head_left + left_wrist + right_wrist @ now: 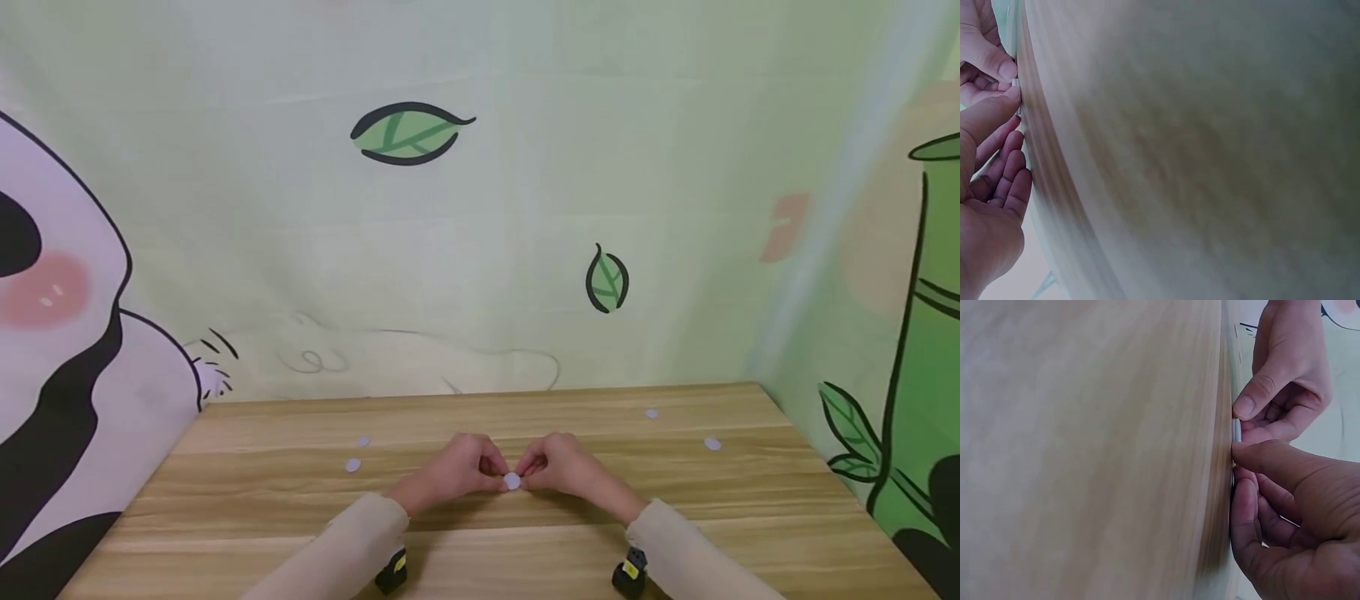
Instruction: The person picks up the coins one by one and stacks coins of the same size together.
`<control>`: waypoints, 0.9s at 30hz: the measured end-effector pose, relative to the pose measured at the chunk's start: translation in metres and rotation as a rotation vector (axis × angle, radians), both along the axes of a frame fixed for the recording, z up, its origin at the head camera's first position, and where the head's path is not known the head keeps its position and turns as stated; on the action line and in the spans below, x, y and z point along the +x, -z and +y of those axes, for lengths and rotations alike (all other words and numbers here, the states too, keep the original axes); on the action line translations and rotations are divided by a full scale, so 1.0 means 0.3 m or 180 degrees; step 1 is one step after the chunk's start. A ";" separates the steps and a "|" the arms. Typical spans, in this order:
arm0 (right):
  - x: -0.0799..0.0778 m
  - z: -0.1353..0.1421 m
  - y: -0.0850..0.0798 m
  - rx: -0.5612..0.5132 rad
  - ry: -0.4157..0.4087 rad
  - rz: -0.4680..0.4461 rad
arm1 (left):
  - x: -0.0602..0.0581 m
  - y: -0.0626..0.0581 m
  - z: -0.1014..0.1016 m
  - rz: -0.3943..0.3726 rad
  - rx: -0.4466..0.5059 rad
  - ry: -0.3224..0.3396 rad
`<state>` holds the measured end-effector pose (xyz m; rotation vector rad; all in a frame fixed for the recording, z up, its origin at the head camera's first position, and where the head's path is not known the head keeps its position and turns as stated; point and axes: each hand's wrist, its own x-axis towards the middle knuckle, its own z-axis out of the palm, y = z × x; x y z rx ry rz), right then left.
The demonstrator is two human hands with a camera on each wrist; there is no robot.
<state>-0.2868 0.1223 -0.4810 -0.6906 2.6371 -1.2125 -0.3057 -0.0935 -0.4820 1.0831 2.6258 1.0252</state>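
Near the middle of the wooden table (517, 550), a small round white disc (512, 481) lies between my two hands. From its left side my left hand (463, 468) pinches its edge with thumb and fingertips. My right hand (564, 467) does the same from the right. Seen edge-on in the right wrist view, the white piece (1237, 430) shows a thin line along it, like discs stacked together, low over the wood. Both thumbs meet its rim, and the other fingers curl behind, partly hidden. The left wrist view catches just a sliver of it between the thumbs.
Two more white discs (353, 465) lie on the left of the table. On the right side are another pair, one farther back (652, 413) and one nearer the right edge (712, 444). A printed backdrop (480, 250) stands behind the table.
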 end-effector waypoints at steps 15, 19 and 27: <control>0.009 0.000 -0.004 0.0031 -0.0035 0.0116 | 0.019 0.017 -0.003 -0.0374 0.0312 -0.0308; 0.006 0.002 -0.002 0.0017 -0.0033 0.0141 | 0.020 0.025 0.001 -0.0399 0.0453 -0.0393; -0.001 0.010 0.009 -0.0145 -0.0101 -0.0020 | 0.017 0.038 0.000 -0.0492 0.0528 -0.0438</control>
